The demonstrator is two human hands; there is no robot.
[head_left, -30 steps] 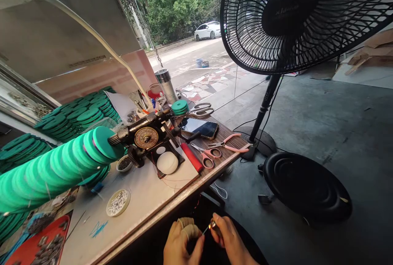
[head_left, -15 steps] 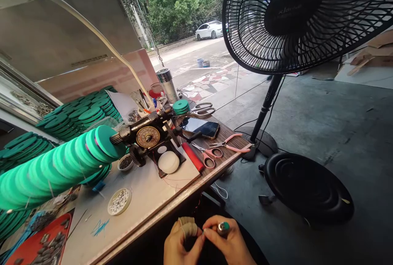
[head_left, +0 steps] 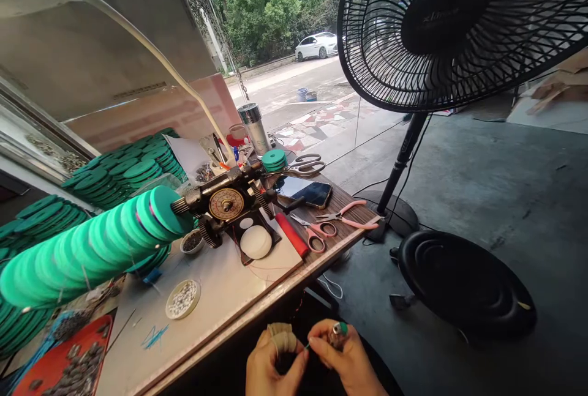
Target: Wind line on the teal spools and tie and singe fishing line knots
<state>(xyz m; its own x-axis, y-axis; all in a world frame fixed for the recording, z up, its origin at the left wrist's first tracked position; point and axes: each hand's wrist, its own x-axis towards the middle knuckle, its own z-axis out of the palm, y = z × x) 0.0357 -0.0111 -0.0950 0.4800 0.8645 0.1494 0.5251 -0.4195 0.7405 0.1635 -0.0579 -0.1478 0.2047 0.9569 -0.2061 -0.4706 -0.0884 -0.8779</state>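
Observation:
Near the bottom middle, in front of the table edge, my left hand (head_left: 274,362) is closed in a pinch, with beige wrapping (head_left: 281,338) round its fingers. At its thumb tip is a tiny greenish bit that I cannot make out. My right hand (head_left: 345,360) is closed just beside it, thumb and forefinger pinched close to that same spot. A small silvery cylinder with a green end (head_left: 339,329) sticks up from the curled fingers of the right hand. The two hands' fingertips are very near each other.
A geared winder (head_left: 225,203) carries a long row of green foam spools (head_left: 101,243). On the table lie a dish of white beads (head_left: 182,299), a red tray (head_left: 46,359) of metal weights, scissors (head_left: 316,231), pliers (head_left: 349,215) and a phone (head_left: 305,191). A fan (head_left: 408,139) and black stool (head_left: 463,280) stand right.
My right hand has drawn slightly away from the left, opening a small gap between the fingertips. The silvery cylinder has tilted and risen a little. The whole view has shifted slightly.

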